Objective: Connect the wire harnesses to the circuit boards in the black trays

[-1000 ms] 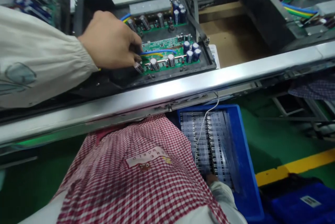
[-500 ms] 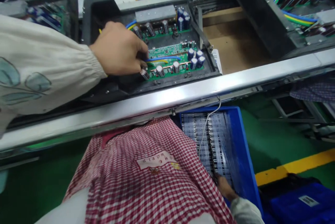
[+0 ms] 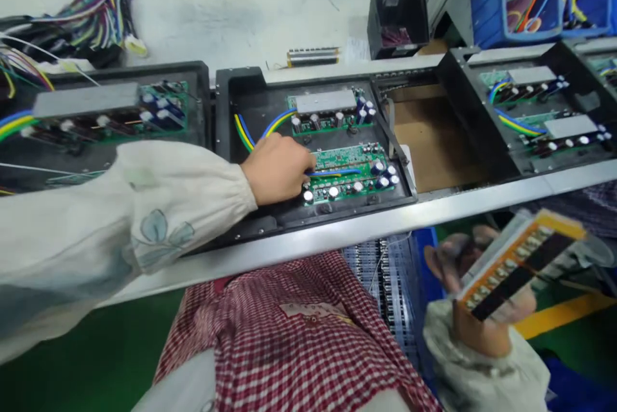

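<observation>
My left hand rests with curled fingers on the left end of a green circuit board inside a black tray, its fingertips at the blue wire and hidden behind the knuckles. My right hand is raised below the conveyor rail and grips a strip of components with orange and black bands, blurred by motion. A second green board with a grey heatsink lies at the back of the same tray.
A metal rail runs along the conveyor's near edge. Black trays with boards sit at left and right. A blue bin of component strips stands beside my red checked apron. Wire bundles lie at the far left.
My right hand has come up out of the blue bin holding a strip of components. The view has tilted up and back. My left hand stays at the board's left end.
</observation>
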Available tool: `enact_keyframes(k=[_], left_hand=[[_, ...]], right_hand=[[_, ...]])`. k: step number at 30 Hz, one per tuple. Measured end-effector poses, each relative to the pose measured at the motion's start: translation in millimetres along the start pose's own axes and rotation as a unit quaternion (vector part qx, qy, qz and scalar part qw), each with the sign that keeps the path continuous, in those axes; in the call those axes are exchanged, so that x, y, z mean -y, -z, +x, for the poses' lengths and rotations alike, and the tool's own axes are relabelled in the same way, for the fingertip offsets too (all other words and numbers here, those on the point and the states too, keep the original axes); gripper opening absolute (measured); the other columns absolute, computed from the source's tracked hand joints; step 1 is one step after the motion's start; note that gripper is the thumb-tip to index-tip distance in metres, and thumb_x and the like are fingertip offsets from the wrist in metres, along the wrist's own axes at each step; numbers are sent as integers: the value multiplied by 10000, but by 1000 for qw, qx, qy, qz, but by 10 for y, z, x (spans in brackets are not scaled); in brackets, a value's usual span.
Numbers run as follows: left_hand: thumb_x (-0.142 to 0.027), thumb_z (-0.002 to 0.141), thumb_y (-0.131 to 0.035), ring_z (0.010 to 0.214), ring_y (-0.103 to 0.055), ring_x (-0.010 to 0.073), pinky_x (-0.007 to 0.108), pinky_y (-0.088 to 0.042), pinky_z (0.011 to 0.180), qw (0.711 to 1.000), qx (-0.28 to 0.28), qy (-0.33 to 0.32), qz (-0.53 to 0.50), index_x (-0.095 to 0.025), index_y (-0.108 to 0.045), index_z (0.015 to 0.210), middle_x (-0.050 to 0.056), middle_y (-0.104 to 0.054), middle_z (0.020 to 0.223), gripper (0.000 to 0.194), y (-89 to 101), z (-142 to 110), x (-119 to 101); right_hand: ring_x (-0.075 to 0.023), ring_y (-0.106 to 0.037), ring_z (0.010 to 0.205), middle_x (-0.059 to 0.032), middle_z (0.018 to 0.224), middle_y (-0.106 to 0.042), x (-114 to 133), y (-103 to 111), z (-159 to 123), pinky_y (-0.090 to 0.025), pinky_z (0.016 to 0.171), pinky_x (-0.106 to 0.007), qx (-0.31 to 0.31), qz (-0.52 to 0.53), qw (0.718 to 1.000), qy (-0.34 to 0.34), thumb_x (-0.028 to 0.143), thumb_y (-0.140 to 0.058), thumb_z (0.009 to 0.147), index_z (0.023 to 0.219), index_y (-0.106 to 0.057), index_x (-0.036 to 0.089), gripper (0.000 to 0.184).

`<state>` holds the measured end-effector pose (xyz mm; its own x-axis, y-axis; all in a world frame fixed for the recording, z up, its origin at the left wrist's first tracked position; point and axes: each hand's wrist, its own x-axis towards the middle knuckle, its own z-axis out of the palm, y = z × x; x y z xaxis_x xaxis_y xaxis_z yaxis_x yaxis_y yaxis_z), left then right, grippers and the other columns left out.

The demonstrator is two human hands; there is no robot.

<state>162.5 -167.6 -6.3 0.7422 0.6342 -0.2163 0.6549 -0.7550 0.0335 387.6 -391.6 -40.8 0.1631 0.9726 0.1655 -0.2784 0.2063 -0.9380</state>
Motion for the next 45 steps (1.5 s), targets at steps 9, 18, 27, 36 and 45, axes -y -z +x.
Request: enact_keyframes(k=[9,18,27,36,45], left_hand=[[-98,854,-449,906,-629,227,328,-483,724,997,37,28,-65,-150,-670,817,71,-679,905,231,56,-149,-76],[-47,769,-526,749,-622,196,373,-532,896,981,-115,77,-137,-170,-627,674,25,-637,693,185,-45,-258,-57],[-33,802,-464,556,-616,146,347,-569,854,954,-159,169,-189,-133,-572,803,14,-623,593,147,-39,-218,-11],[-69,806,-440,418,-507,161,316,-404,380,949,-104,193,-227,-195,-495,734,-36,-515,519,155,-4,-200,-4],[-52,800,-439,416,-457,139,300,-330,396,949,-91,183,-241,-206,-458,646,-36,-471,496,219,-19,-208,-10]], right_hand=[[-207,-602,803,-59,994,-620,363,-377,1656,-510,628,-350,163,-218,962,-10,533,-547,824,1103,-578,264,389],[-222,-624,832,-89,868,-668,199,-629,2025,-544,755,-372,394,-553,690,251,305,-577,869,1172,-579,105,363],[-264,-611,794,-113,836,-698,43,-685,1999,-529,612,-408,488,-525,666,204,207,-532,846,1089,-644,74,300],[-228,-646,655,-81,822,-730,-21,-755,2076,-538,517,-371,522,-542,630,192,91,-383,849,908,-704,153,332],[-220,-652,696,-61,851,-736,-103,-712,2077,-533,545,-370,524,-542,630,186,114,-389,882,975,-692,153,320]])
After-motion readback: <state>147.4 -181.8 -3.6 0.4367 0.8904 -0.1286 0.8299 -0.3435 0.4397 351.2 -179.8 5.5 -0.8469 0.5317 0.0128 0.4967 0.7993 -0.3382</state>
